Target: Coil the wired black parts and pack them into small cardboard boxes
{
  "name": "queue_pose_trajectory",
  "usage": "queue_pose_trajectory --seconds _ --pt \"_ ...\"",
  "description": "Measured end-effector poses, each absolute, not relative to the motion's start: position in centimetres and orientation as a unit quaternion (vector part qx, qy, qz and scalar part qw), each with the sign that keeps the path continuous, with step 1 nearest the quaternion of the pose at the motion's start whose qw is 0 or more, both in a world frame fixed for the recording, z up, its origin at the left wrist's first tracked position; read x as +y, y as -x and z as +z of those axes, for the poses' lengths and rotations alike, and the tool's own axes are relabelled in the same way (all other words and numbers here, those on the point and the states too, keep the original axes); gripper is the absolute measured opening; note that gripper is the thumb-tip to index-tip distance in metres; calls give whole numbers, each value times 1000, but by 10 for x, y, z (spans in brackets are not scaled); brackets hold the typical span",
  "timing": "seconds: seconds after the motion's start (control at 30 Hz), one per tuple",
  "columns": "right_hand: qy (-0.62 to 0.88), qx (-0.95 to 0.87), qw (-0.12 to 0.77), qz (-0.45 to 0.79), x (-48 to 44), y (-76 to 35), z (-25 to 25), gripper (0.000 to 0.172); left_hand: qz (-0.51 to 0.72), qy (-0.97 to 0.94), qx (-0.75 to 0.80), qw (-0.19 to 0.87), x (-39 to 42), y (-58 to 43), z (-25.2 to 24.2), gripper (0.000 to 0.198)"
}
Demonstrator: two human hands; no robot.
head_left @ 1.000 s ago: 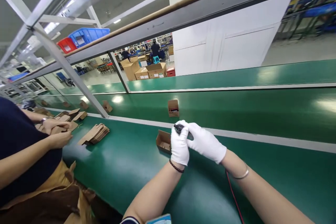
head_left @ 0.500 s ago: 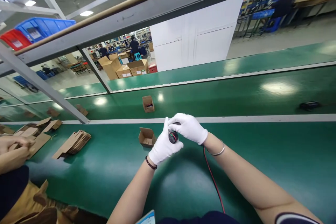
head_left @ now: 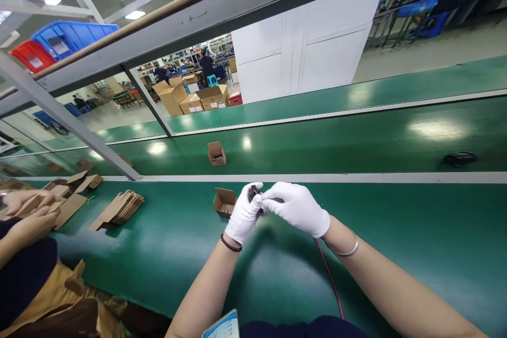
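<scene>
Both my hands wear white gloves and meet over the green table. My left hand [head_left: 243, 215] is closed around a small black part [head_left: 253, 194] with a thin red wire [head_left: 328, 277] trailing back toward me. My right hand [head_left: 298, 207] pinches the same black part from the right. Just left of my hands, a small open cardboard box [head_left: 224, 202] stands on the table.
Another small open box [head_left: 216, 153] and a black object [head_left: 458, 159] lie on the green conveyor belt [head_left: 356, 142] beyond the white rail. A stack of flat cardboard blanks [head_left: 119, 209] lies at left, where a co-worker's hands [head_left: 27, 206] handle cardboard. A slanted metal frame post [head_left: 71, 121] crosses the upper left.
My hands stayed together on the black part, with my fingers shifting on it and the hands sitting slightly lower. The view shifted sideways. The box on the belt drifted left.
</scene>
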State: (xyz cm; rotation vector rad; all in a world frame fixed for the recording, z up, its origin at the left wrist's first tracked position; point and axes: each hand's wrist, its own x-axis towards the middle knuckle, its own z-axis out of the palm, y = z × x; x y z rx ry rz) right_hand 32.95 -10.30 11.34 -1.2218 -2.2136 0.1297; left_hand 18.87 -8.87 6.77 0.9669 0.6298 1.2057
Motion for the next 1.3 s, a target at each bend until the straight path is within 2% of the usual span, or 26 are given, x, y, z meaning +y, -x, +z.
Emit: queue_pose_trajectory --seconds 0.1,0.23,0.33,0.43,0.53,0.63,0.8,0.97,1.07,1.17,1.3 --pt "481 -769 373 195 -97 -326 115 15 499 -456 249 693 -89 -191 61 76" --pt "494 -735 421 197 -94 -325 104 10 528 -458 287 655 -91 -196 59 73" --pt "487 -738 430 181 -94 -328 97 20 547 -423 280 666 -94 -199 63 65" --pt "422 -741 440 280 -94 -332 94 34 567 -370 258 689 -97 -201 68 63" --pt "406 -738 439 312 -93 -333 94 35 567 -360 263 692 -98 -203 69 64" --pt "422 -749 431 273 -91 -331 95 32 571 -387 292 663 -95 -205 65 67" --pt "480 -768 404 131 -92 -326 95 28 571 -487 424 506 -90 -204 59 59" --pt "402 -825 397 7 -99 -316 91 29 606 -476 501 394 -94 -208 51 51" --pt "404 -814 416 -26 -100 -309 92 19 609 -456 540 360 -99 -214 47 50" --pt "397 -810 428 52 -94 -308 98 12 581 -512 542 325 -100 -200 44 62" --pt "414 -786 432 155 -76 -308 106 9 550 -652 472 225 -81 -125 29 102"
